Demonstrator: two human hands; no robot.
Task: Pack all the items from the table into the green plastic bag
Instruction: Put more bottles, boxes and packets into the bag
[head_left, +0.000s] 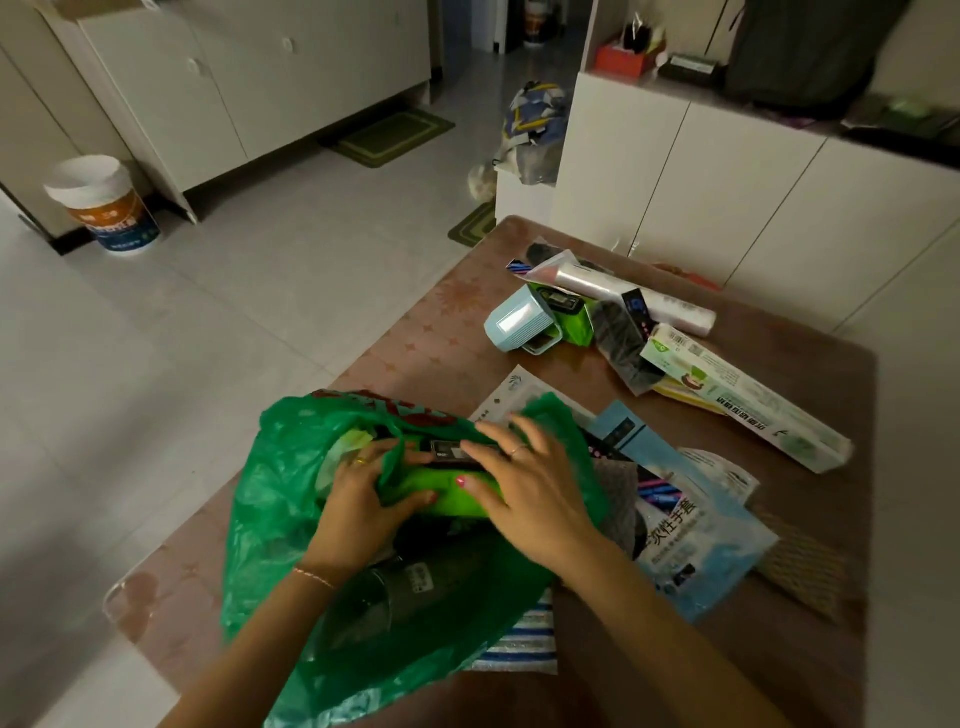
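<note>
While your two hands work at the mouth of the green plastic bag (270, 499), the bright green packet (457, 493) lies across the opening, its long axis running left to right between them. Your left hand (363, 499) has its grip closed on a fold of the bag's rim, fingers also touching the packet's left end. Your right hand (524, 493) lies flat over the packet's right half, fingers spread and pressing down rather than curled round anything, so its grip is open.

The packet sits half inside the bag, which lies on the bench (441, 322) with the mouth facing away from you. It probably needs to slide toward you, deeper in, and your right hand is the better placed to push it, since your left is busy holding the rim up.

Plenty remains out. The disposable-glove pouch (696, 540) lies just beside your right wrist, partly under the bag's edge. Farther off to the right are the long white and green box (748, 400), the pale blue container (522, 325) and the silver roll (623, 291), all nearer your right hand. A dark cylinder shows through the plastic near your left wrist.
</note>
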